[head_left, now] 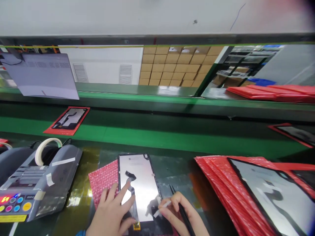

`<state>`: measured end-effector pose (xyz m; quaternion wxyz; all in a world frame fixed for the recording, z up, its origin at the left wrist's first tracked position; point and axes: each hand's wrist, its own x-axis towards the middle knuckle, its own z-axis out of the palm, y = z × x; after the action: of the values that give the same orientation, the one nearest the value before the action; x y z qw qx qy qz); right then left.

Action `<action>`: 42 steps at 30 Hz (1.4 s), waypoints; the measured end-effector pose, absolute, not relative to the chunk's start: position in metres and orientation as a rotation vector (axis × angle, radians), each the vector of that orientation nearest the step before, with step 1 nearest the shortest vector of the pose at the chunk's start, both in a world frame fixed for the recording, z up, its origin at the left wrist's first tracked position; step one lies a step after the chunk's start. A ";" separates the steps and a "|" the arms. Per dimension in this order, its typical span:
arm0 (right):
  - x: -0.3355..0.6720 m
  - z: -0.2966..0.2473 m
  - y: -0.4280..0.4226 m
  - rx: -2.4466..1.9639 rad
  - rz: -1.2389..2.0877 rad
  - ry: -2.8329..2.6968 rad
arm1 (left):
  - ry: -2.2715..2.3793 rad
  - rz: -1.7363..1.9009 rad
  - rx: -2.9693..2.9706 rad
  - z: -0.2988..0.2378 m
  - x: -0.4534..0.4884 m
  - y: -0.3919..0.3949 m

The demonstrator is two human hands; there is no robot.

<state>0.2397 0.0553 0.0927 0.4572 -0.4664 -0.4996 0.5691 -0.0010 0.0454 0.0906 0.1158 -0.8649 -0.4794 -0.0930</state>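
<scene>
lighting the green bench brightly, seemingly from above. turning the pale panel almost mirror-like, casting or mirroring a dark patch beside the right hand. glinting in patches off the yellowish film and the red bubble bags. smearing a pinkish blur across the upper right, darkening into its corner. stretching things near the side edges, softening the distant cartons.

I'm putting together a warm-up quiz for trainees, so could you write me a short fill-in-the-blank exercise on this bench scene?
1. The right hand holds tweezers coloured ____.
2. Bubble wrap lies partly ____ the display panel that the left hand touches.
3. The tape roll is on the grey machine at the picture's ____ side.

Missing words: black; under; left.
</scene>
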 end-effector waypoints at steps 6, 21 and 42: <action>0.198 0.087 0.102 -1.066 1.412 -1.504 | -1.811 -0.530 -2.503 0.093 -0.001 0.053; 0.164 0.070 0.120 -1.277 1.208 -1.783 | -1.735 -0.495 -2.552 0.090 -0.005 0.056; 0.153 0.074 0.122 -1.527 0.847 -1.630 | -1.677 -0.259 -2.497 0.079 -0.009 0.047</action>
<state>0.1531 0.1224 0.0741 0.3678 -0.5944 -0.6347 0.3296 -0.0091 0.0473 0.0791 0.0611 -0.8256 -0.5544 -0.0857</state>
